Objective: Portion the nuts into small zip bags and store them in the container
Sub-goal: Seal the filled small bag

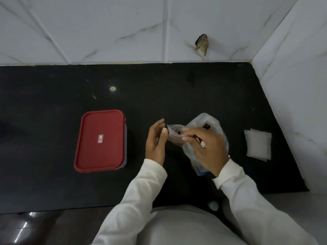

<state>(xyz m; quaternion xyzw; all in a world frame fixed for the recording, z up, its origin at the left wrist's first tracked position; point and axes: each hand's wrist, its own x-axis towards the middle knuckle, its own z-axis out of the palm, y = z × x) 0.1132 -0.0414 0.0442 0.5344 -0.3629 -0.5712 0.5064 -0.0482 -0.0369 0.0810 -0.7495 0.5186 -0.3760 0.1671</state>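
1. My 2 hands are up over the black desk [53,103], close together, w/ a small zip bag [174,134] between them.
2. My right hand [207,147] pinches the top edge of the small zip bag w/ its fingertips.
3. My left hand [156,142] has its fingers mostly straight and pointing up. Its thumb tip touches the left edge of the bag. I can't tell if it really grips the bag.
4. Brown bits show thru the small zip bag, low down. They look like nuts, but it's blurry.
5. A big thin plastic bag [205,119] sits on the desk just behind and under my right hand. Its top is open, and sth dark and yellow shows inside. A blue and yellow pack shows at its near end.
6. The container [100,140] lies on the desk to the left, well apart from my hands. Its red lid is on, w/ a small sticker in the middle.
7. A little pile of flat, see-thru small bags [258,145] lies on the desk to the right, near the side wall.
8. I've got white sleeves [134,197] on both arms.
9. The wall behind the desk has white tiles [106,32] w/ a broken dark hole [201,44] in one.
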